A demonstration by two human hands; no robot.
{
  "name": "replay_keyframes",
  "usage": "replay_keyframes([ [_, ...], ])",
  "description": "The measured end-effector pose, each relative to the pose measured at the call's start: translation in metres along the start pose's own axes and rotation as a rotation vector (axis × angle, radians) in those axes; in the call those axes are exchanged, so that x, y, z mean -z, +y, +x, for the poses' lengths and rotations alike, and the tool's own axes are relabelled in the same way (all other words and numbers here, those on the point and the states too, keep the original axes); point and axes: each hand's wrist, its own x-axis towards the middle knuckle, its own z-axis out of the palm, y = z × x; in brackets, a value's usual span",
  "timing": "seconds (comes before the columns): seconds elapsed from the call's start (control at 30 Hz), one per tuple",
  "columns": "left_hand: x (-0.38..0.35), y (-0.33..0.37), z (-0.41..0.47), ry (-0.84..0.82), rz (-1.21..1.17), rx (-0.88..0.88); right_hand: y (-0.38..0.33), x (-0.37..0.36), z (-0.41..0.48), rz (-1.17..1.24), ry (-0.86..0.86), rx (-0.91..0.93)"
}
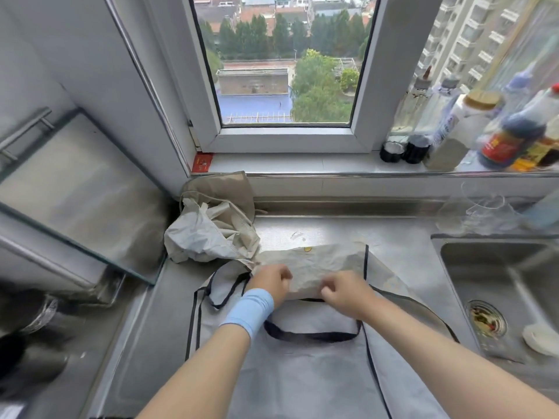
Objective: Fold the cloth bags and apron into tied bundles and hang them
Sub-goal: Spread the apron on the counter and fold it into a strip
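A grey apron with black edging and a black neck strap lies spread flat on the steel counter. On its far end rests a beige cloth bag, folded into a long strip. My left hand, with a blue wristband, pinches the strip's left part. My right hand grips its near edge towards the right. More crumpled beige cloth bags are heaped in the corner at the back left.
A steel sink with a drain lies at the right. Bottles and jars crowd the window sill at the right. A glass-fronted cabinet door stands at the left, and clear glassware behind the sink.
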Motion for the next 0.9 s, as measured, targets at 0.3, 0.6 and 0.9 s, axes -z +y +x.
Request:
replay_keyframes([
  [0.3,0.004,-0.025,0.045,0.308,-0.276,0.467,0.02,0.01,0.049,-0.162,0.489,-0.317],
  [0.6,0.007,-0.072,0.074,0.17,-0.572,0.372,-0.069,-0.034,0.115,-0.465,0.067,0.322],
  [0.9,0.03,-0.095,0.084,0.385,-1.048,0.474,-0.041,-0.044,0.117,-0.477,0.085,0.228],
])
